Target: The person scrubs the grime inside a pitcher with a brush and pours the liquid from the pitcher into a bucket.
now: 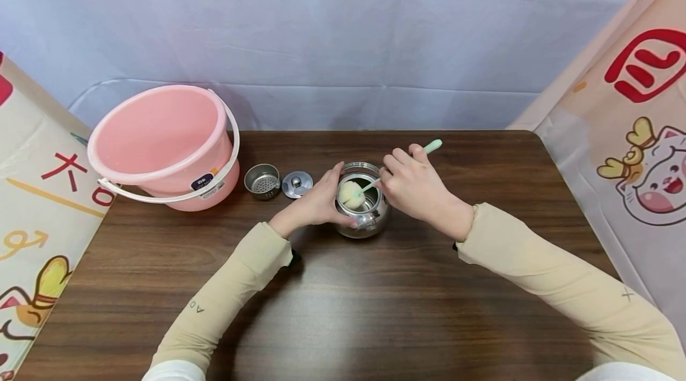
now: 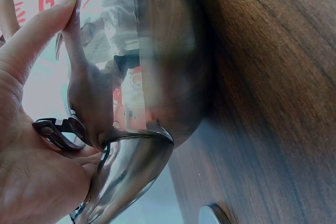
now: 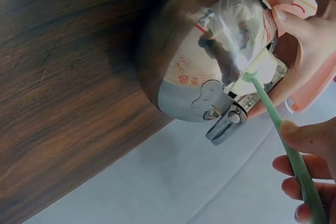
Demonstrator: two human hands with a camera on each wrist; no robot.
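A shiny metal teapot (image 1: 370,225) stands lidless on the wooden table, its spout (image 2: 139,163) showing in the left wrist view. My left hand (image 1: 317,199) grips it from the left, thumb on the near side and fingers toward the far side. A green-handled sponge brush (image 3: 278,121) is held in my right hand (image 1: 415,186), fingers curled round the handle. Its pale yellow sponge head (image 1: 351,195) is at the pot's mouth, overlapping the left part of the opening. The pot's metal handle (image 3: 231,124) shows beside the mouth in the right wrist view.
A small perforated metal strainer (image 1: 262,195) and a round knobbed lid (image 1: 298,191) lie left of the teapot. Farther left stands a pink bucket (image 1: 166,137) with its white handle hanging over the front. A pale cloth (image 1: 343,59) hangs behind the table (image 1: 375,309).
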